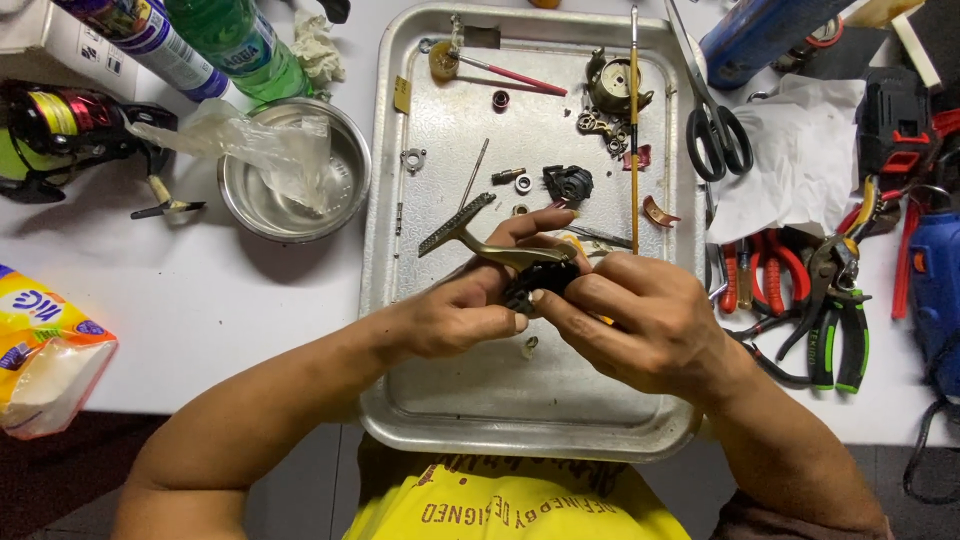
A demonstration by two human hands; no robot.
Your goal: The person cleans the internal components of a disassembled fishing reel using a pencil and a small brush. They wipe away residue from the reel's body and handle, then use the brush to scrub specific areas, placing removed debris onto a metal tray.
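Observation:
Over a metal tray point(520, 420), both my hands hold a black fishing-reel body point(538, 280) with a bronze foot point(470, 232) sticking out to the upper left. My left hand point(470, 305) grips it from the left, thumb underneath. My right hand point(630, 315) closes on it from the right, fingertips pressed on its black housing. Small reel parts lie on the tray beyond: a black gear piece point(568, 183), a brass housing point(612, 85), washers and a thin rod point(474, 173).
A long thin brush point(634, 110) and scissors point(712, 120) lie at the tray's right edge. Pliers and cutters point(830, 300) sit to the right, beside a white tissue point(790, 160). A steel bowl with plastic film point(295, 170), bottles point(235, 40) and another reel point(70, 125) stand left.

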